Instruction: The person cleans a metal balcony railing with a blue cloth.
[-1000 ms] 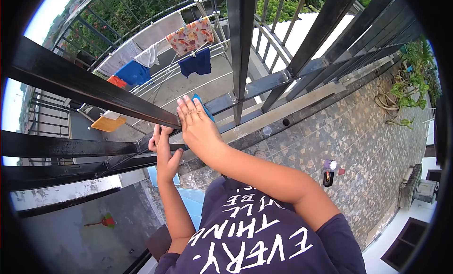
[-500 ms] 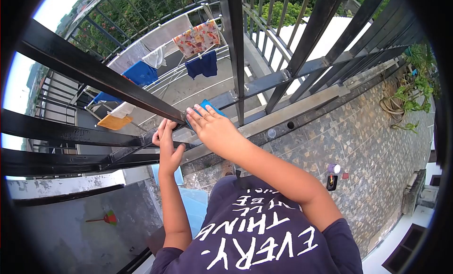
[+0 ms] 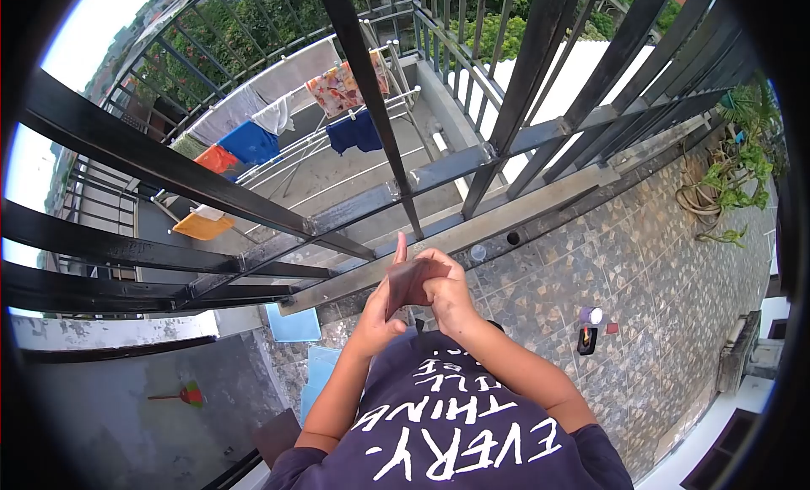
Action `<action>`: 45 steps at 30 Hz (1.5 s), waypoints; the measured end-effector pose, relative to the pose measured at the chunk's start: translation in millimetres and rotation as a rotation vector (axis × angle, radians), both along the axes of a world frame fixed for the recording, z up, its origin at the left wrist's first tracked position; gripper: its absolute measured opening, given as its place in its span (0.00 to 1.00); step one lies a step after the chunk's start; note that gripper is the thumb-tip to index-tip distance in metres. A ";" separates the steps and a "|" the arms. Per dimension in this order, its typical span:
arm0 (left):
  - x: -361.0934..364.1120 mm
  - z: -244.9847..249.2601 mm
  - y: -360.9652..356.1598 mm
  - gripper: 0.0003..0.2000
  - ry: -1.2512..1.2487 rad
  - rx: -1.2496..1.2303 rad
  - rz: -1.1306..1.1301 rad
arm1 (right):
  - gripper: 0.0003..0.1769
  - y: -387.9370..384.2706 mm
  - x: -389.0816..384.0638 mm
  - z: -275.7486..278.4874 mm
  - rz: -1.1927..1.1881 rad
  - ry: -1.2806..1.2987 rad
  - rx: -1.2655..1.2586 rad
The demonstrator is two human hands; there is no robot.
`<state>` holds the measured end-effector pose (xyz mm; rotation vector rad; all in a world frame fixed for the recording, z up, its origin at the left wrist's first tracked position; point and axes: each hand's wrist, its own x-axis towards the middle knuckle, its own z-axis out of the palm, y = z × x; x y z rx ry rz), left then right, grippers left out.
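Note:
A small reddish-brown sheet of sandpaper (image 3: 413, 283) is in front of my chest, its surface bent. My right hand (image 3: 454, 300) grips it, thumb pressed on its face and fingers curled over the top edge. My left hand (image 3: 378, 309) is up against the sheet's left side, with one finger pointing up and the thumb stretched out; its other fingers are partly hidden. Just beyond both hands runs the black metal railing (image 3: 346, 212), which neither hand touches.
Beyond the railing stands a drying rack (image 3: 295, 144) with laundry. Stone-pattern tiles (image 3: 548, 262) carry a purple-and-white container (image 3: 591, 315) and a black tray (image 3: 587, 341). Light-blue sheets (image 3: 295, 323) lie at lower left; potted plants (image 3: 730, 174) stand at right.
Both hands have come off the railing and drawn back toward my chest. The sheet, showing blue under my right hand before, now shows its reddish-brown face. My view has shifted slightly.

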<state>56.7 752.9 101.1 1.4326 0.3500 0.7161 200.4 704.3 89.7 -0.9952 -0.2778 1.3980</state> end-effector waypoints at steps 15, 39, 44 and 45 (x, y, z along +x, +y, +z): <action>64.0 18.3 50.5 0.31 1.103 1.134 0.577 | 0.14 22.7 94.1 9.4 -0.115 -0.381 0.156; 82.0 21.9 60.9 0.22 1.231 1.099 0.632 | 0.19 164.0 110.2 30.8 -0.010 -1.017 0.321; 81.1 24.5 52.8 0.21 1.285 1.078 0.632 | 0.21 162.0 99.5 28.8 -0.136 -1.349 0.254; 82.8 28.4 60.0 0.21 1.296 1.044 0.605 | 0.21 161.3 98.3 27.3 -0.158 -1.373 0.252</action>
